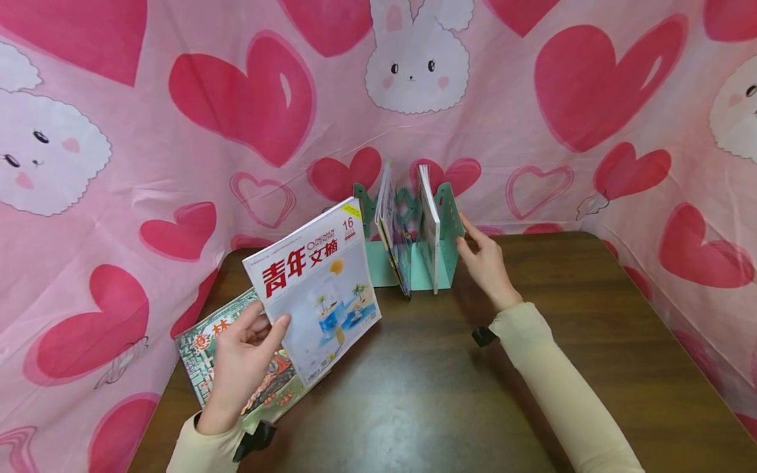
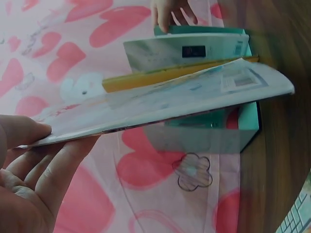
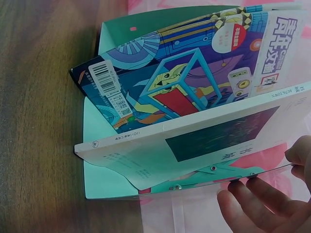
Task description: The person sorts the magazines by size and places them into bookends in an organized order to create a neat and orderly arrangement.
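Evidently, you are at the transfer step: your left hand [image 1: 244, 348] pinches a white-covered magazine [image 1: 331, 309], thumb in front and fingers behind, while your right hand [image 1: 486, 266] clamps the end panel [image 1: 451, 223] of the green rack [image 1: 422, 269]. The held magazine slants to the right of your left hand, apart from the table [image 1: 414, 407]. The next move seemingly calls for turning it edge-on towards the rack, just left of your right hand, with the panel steadied. Counted: one magazine held; one illustrated magazine [image 1: 275, 387] visible beneath your left hand; one rack, bearing one white book [image 3: 214, 141] nearest your right hand and at least two leaning magazines [image 3: 180, 77], their exact number unclear.
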The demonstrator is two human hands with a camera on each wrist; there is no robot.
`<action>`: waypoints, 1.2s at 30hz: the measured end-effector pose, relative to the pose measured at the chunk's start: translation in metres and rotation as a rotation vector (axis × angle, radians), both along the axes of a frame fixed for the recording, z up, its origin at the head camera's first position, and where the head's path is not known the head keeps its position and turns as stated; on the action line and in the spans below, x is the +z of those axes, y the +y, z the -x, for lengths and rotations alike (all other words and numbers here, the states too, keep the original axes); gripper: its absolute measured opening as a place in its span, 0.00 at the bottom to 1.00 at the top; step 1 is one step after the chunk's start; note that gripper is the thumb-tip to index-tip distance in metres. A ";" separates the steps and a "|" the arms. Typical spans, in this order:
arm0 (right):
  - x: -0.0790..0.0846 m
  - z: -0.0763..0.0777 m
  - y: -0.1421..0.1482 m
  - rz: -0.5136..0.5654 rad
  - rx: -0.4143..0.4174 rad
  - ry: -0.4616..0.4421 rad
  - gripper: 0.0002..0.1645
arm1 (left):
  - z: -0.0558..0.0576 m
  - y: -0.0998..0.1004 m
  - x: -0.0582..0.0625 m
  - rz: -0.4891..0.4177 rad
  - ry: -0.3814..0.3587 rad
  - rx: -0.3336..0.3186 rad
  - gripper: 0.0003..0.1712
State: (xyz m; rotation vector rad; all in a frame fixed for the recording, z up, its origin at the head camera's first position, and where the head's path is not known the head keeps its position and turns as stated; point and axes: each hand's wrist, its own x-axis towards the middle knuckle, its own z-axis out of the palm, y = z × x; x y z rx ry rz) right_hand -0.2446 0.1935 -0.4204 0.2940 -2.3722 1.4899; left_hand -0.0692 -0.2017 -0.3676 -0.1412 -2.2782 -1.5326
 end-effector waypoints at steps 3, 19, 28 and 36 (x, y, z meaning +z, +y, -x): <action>0.000 0.000 0.000 0.001 0.003 0.004 0.34 | 0.000 0.005 0.000 -0.008 0.016 -0.023 0.24; -0.001 0.001 0.001 -0.005 -0.005 0.014 0.33 | 0.004 0.031 0.003 -0.079 0.024 -0.138 0.23; -0.001 0.001 0.001 0.014 0.001 0.004 0.33 | 0.014 0.053 -0.001 -0.126 0.087 -0.178 0.23; -0.001 0.001 0.002 0.000 -0.012 -0.012 0.33 | 0.026 0.072 -0.004 -0.127 0.108 -0.172 0.23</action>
